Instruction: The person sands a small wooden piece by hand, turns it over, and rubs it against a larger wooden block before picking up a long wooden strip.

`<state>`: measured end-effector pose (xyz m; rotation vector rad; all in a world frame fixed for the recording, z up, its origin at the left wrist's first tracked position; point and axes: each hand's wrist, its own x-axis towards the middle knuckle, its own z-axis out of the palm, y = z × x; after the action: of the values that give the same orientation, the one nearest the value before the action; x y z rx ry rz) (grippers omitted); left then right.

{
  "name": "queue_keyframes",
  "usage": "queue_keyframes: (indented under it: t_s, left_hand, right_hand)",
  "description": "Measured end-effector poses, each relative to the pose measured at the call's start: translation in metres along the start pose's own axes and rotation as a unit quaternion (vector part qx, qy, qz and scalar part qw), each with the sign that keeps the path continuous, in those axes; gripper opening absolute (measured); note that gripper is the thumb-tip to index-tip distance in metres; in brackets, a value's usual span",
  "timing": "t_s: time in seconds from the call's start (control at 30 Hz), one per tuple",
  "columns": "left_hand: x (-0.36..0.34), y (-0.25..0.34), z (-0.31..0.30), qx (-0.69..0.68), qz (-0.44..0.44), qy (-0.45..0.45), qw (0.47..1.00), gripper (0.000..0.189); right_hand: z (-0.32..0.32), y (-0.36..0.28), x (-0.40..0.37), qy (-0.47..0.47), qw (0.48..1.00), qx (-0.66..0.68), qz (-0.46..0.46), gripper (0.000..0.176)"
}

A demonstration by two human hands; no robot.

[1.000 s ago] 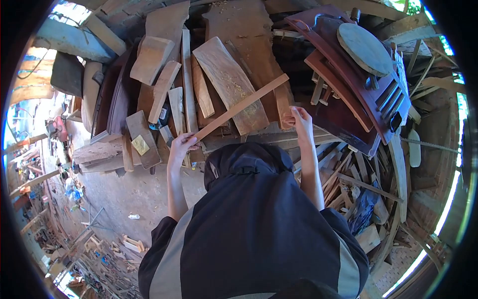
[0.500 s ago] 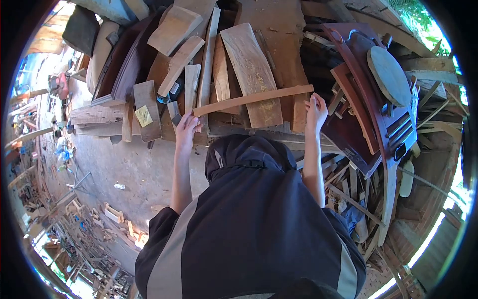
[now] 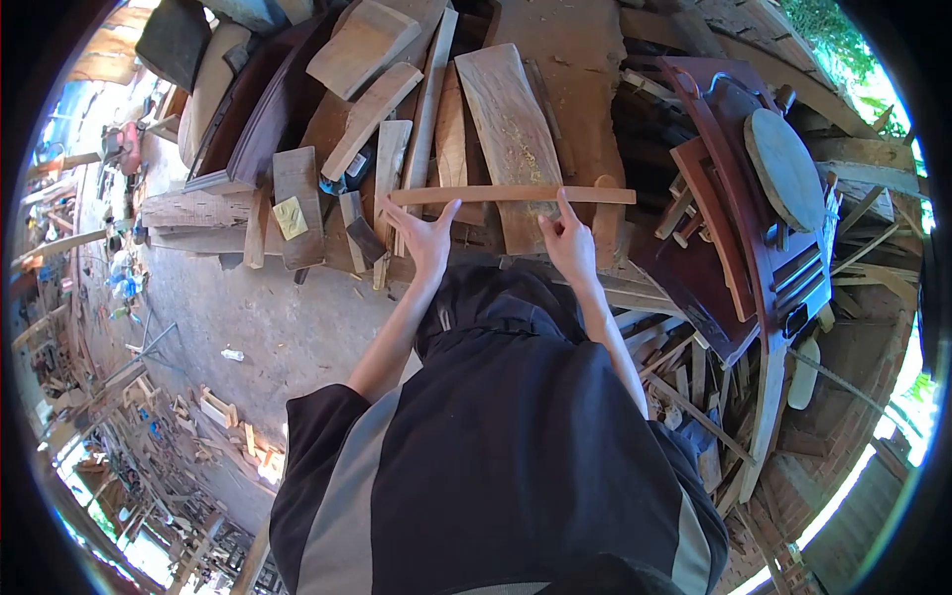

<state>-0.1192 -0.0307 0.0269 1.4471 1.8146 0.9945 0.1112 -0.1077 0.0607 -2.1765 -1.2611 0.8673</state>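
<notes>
A thin, slightly curved wooden strip (image 3: 496,194) lies crosswise over the boards at the bench's near edge. My left hand (image 3: 424,240) is beside its left part, thumb and fingers spread, fingertips at the strip's near edge. Near the strip's right part is my right hand (image 3: 572,246), index finger stretched out onto the strip, thumb apart and the other fingers curled. Neither hand is wrapped round the strip. Under the strip, a wide pale board (image 3: 509,119) slants away from me.
Wood blocks (image 3: 364,48) and narrow boards lie at the back left. A grey-brown block (image 3: 298,208) bears a yellow paper. Dark red furniture parts (image 3: 729,198) with a round wooden disc (image 3: 783,171) stand at the right. Scrap wood covers parts of the floor.
Both hands have let go of the strip's ends and moved inward. The strip now lies level instead of slanting up to the right. The view has shifted slightly.
</notes>
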Motion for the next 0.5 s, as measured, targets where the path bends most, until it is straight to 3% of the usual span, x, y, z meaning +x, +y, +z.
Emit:
queue_keyframes:
  t_s: [0.1,0.33,0.4,0.5]
  left_hand:
    - [0.004,-0.001,0.01,0.008,-0.021,0.017,1.0,0.135]
    - [0.009,-0.016,0.027,0.032,0.024,-0.017,0.999,0.151]
    - [0.009,-0.014,0.03,0.047,0.042,-0.013,0.998,0.151]
    - [0.005,0.0,0.03,0.082,0.058,-0.009,0.995,0.151]
  right_hand:
    - [-0.003,0.002,-0.002,-0.021,1.0,-0.019,-0.004,0.069]
    - [0.001,-0.001,-0.002,-0.052,0.998,-0.03,-0.015,0.078]
    - [0.003,-0.008,-0.002,-0.116,0.991,-0.057,-0.04,0.084]
    - [0.007,-0.013,-0.005,-0.126,0.984,-0.104,-0.068,0.086]
